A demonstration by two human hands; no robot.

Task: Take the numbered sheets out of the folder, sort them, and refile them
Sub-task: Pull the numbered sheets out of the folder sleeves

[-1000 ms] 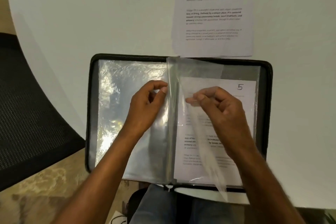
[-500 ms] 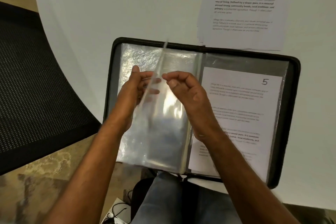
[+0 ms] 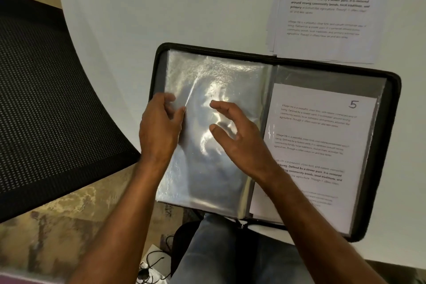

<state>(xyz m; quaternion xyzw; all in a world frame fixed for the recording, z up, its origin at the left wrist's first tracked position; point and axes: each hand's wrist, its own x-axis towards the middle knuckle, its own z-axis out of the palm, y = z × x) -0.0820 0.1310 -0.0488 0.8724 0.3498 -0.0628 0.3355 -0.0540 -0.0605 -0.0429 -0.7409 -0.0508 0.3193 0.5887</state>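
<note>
A black zip folder lies open at the table's near edge. Its left half holds empty clear plastic sleeves lying flat. In the right half a sleeve holds a printed sheet marked 5. My left hand pinches the left edge of the top empty sleeve between thumb and fingers. My right hand hovers over the same sleeve with fingers spread, holding nothing. A stack of printed sheets lies on the table beyond the folder, its top cut off by the frame.
The white round table curves away at left. A black mesh chair stands to the left over patterned floor. My legs in jeans show below the folder. Cables lie on the floor.
The clear sleeve, held upright between both hands, has been turned over to the left and now lies flat. My right hand has let go and opened. The view shifted left.
</note>
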